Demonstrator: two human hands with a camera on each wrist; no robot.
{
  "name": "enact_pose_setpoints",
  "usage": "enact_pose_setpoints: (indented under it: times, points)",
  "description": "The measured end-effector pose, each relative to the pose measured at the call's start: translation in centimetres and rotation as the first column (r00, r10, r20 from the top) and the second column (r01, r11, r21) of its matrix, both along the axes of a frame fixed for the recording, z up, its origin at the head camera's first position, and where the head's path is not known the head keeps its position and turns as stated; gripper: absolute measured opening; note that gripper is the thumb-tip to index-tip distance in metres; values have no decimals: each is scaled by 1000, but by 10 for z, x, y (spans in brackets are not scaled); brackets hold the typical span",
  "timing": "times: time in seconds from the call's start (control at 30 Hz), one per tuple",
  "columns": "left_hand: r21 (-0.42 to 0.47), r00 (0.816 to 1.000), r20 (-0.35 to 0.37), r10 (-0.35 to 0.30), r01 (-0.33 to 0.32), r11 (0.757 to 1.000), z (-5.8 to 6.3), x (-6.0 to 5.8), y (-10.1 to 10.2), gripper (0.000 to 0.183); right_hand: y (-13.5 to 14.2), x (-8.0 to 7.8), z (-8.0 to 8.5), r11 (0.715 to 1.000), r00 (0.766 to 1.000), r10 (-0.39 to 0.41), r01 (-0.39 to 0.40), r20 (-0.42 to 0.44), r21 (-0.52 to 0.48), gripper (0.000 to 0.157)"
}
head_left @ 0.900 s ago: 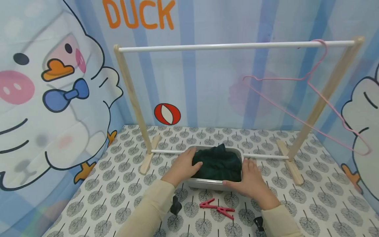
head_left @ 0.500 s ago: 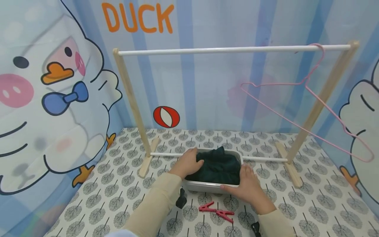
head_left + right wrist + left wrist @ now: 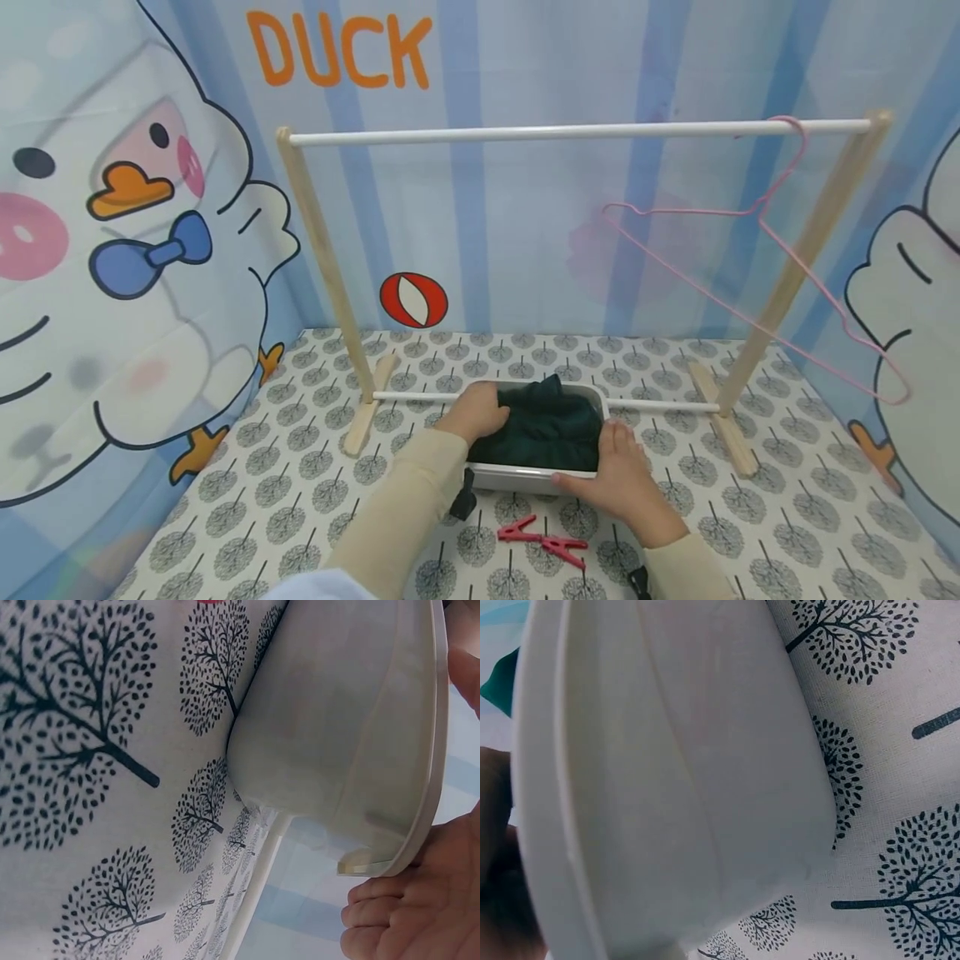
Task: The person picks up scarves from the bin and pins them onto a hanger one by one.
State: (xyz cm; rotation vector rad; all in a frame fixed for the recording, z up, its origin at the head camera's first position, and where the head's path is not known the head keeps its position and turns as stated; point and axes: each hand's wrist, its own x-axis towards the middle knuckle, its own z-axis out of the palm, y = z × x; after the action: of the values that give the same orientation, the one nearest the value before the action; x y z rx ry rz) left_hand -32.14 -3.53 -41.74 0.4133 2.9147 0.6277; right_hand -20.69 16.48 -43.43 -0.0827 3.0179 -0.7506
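Note:
A pale grey-white plastic tub [image 3: 517,477] stands on the patterned cloth, filled with crumpled dark green fabric [image 3: 551,429]. My left hand [image 3: 474,410] reaches over the tub's left rim to the fabric; its fingertips are hidden in the head view. At the left wrist view's edge, that hand appears dark beside the rim. My right hand [image 3: 622,471] rests against the tub's front right corner, thumb along the front rim and fingers stretched along the right side. In the right wrist view, these fingers [image 3: 375,919] lie beside the tub's rim.
Two red clothespins [image 3: 542,540] lie in front of the tub. A wooden rack with a white top rail [image 3: 525,133] spans the back, its lower rail behind the tub. On the rail's right end hangs a pink hanger [image 3: 697,287].
My left hand has moved farther inward over the tub, its thumb now closer in to the hand. My right hand stays at the tub's corner. The head view shifts slightly.

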Motion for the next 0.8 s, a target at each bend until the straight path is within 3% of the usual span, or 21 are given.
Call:
enact_pose_setpoints:
  times: [0.23,0.5,0.8]
  points:
    - [-32,1000,26,15,-15,999,-1,-4,8,33,1,-2,-2,1000,1000,-13,13,-16,-12,120]
    - [58,994,35,103,-105,993,-5,-3,9,27,-1,-2,-5,1000,999,-12,12,-43,-2,120]
    - [-2,996,25,88,-88,996,-9,-2,12,32,0,-3,-7,999,999,-34,33,-39,-7,120]
